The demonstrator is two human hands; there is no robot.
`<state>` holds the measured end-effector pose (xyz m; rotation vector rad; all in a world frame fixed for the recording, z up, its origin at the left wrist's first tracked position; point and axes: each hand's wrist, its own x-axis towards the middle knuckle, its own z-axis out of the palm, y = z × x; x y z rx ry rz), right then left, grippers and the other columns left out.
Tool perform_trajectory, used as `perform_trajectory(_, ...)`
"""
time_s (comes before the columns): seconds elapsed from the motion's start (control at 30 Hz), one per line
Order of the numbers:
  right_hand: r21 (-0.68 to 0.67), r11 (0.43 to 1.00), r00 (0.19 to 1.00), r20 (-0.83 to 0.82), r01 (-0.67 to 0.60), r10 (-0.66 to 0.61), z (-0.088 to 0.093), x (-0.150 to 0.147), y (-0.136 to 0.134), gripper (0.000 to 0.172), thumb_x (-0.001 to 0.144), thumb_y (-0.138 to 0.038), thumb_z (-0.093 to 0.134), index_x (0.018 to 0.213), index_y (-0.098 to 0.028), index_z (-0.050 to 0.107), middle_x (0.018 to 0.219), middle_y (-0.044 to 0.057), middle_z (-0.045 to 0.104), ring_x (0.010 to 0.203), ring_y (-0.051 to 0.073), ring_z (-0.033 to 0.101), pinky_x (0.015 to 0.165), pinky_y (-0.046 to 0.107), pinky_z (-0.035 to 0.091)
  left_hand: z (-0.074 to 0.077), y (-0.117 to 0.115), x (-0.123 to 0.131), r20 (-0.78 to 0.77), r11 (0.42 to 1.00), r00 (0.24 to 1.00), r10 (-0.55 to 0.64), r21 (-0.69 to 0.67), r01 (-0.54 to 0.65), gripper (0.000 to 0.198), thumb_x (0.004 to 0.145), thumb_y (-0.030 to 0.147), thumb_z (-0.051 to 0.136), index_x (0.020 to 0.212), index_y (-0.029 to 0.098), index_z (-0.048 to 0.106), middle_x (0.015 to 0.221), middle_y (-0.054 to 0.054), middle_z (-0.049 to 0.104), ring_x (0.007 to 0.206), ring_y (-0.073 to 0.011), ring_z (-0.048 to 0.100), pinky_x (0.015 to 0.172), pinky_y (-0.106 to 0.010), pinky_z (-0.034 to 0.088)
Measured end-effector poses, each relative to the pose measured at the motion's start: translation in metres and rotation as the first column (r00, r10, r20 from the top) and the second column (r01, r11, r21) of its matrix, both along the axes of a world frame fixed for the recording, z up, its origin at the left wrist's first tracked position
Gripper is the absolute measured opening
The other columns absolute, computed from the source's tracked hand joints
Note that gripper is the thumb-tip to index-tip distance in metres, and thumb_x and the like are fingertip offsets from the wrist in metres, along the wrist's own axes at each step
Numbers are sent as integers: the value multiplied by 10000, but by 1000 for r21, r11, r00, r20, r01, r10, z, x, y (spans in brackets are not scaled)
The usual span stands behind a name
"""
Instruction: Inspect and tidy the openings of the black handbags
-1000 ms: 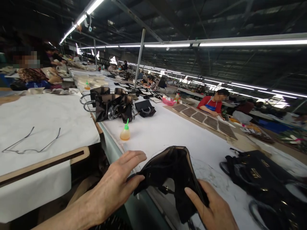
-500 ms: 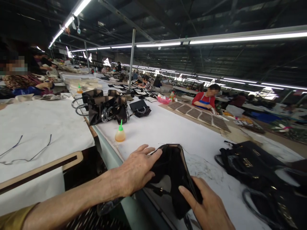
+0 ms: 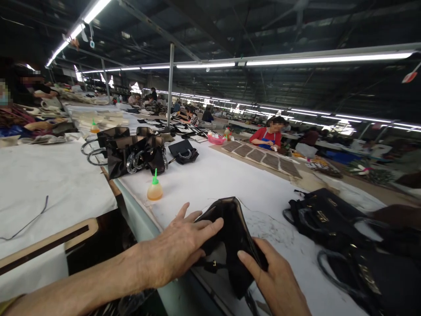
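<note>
A black handbag (image 3: 230, 245) stands tilted at the table's near edge, its mouth facing me and its dark inside showing. My right hand (image 3: 272, 276) grips its right side, thumb inside the mouth and fingers behind the wall. At the left side of the mouth is my left hand (image 3: 177, 245), index finger and thumb reaching over the rim and the other fingers spread; how firmly it grips is partly hidden. A small gold-coloured fitting (image 3: 214, 263) shows below the mouth. Beyond my left hand stands a squeeze bottle (image 3: 155, 189) with amber liquid and a green nozzle.
Several black handbags (image 3: 134, 151) with wrapped handles stand behind the bottle, and a smaller black bag (image 3: 183, 152) lies beside them. More black bags (image 3: 345, 228) lie at right. A slotted board (image 3: 82, 232) and glasses (image 3: 33, 224) lie left. A person in red (image 3: 267, 137) works across the table.
The view has shifted a little to the right. My left fingers have spread and lifted slightly at the bag's rim. My right hand keeps its grip.
</note>
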<state>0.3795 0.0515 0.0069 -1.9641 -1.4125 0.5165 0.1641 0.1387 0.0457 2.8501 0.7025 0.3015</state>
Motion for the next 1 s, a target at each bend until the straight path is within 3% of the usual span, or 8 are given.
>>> perform_trajectory(0.1, 35, 999, 995, -93, -17, 21, 5, 2, 3, 378, 739, -495, 492, 949, -193, 576, 836, 27, 647, 773, 196, 579, 669, 251, 447, -6, 2, -2, 91, 992, 996, 19, 119, -30, 676, 722, 44, 414, 1318, 316, 252, 1314, -21, 407, 1250, -265, 264, 1030, -564, 91)
perform_trajectory(0.2, 60, 998, 995, -94, -31, 37, 12, -1, 6, 364, 750, -480, 486, 942, -185, 582, 830, 31, 648, 762, 198, 579, 660, 253, 443, -6, 8, 0, 173, 978, 972, 156, 109, -176, 649, 712, 68, 432, 1309, 275, 285, 1376, -45, 302, 1252, -246, 262, 1049, -491, 158)
perform_trajectory(0.37, 38, 998, 997, -58, -47, 49, 11, -12, 13, 364, 763, -506, 466, 973, -220, 551, 864, 16, 636, 783, 195, 571, 672, 258, 437, 5, 28, 26, 206, 924, 902, 379, -25, -382, 799, 665, 416, 617, 1328, 193, 231, 1404, -117, 208, 1256, -290, 236, 1001, -446, 279)
perform_trajectory(0.5, 21, 1000, 1000, 29, -6, 5, 2, -15, 17, 362, 755, -521, 457, 960, -237, 547, 900, 15, 620, 816, 192, 559, 703, 262, 430, 5, 38, 51, 203, 901, 894, 399, 96, -424, 763, 582, 533, 663, 1176, 122, 418, 1341, -164, 293, 1199, -325, 292, 978, -470, 278)
perform_trajectory(0.6, 16, 1000, 996, 90, -7, 6, -3, -17, 17, 377, 752, -529, 445, 951, -228, 553, 904, 26, 612, 828, 194, 556, 721, 266, 428, -1, 39, 58, 201, 884, 913, 355, 244, -398, 540, 621, 518, 643, 960, 110, 543, 1224, -152, 409, 1136, -324, 336, 967, -474, 269)
perform_trajectory(0.7, 23, 1000, 997, 74, -17, 16, -3, -15, 16, 378, 749, -523, 449, 946, -221, 563, 895, 28, 618, 813, 189, 562, 716, 257, 435, -5, 43, 55, 113, 899, 950, 291, 307, -312, 251, 671, 312, 619, 827, 117, 595, 1136, -131, 467, 1092, -311, 367, 961, -478, 259)
perform_trajectory(0.8, 38, 999, 1000, -18, -8, 9, 0, -4, 14, 388, 743, -514, 469, 960, -208, 568, 889, 27, 632, 811, 188, 572, 697, 242, 446, -6, 49, 48, 26, 958, 987, 157, 237, -159, 161, 625, 118, 559, 768, 149, 626, 1183, -101, 453, 1109, -294, 364, 968, -469, 257)
perform_trajectory(1.0, 9, 996, 991, -99, -91, 91, 0, 13, 10, 397, 761, -516, 455, 941, -174, 549, 835, 30, 640, 805, 203, 577, 706, 253, 442, -4, 57, 46, 134, 999, 990, -38, 6, 38, 253, 591, 13, 455, 663, 190, 620, 1282, 3, 387, 1199, -233, 309, 981, -361, 297)
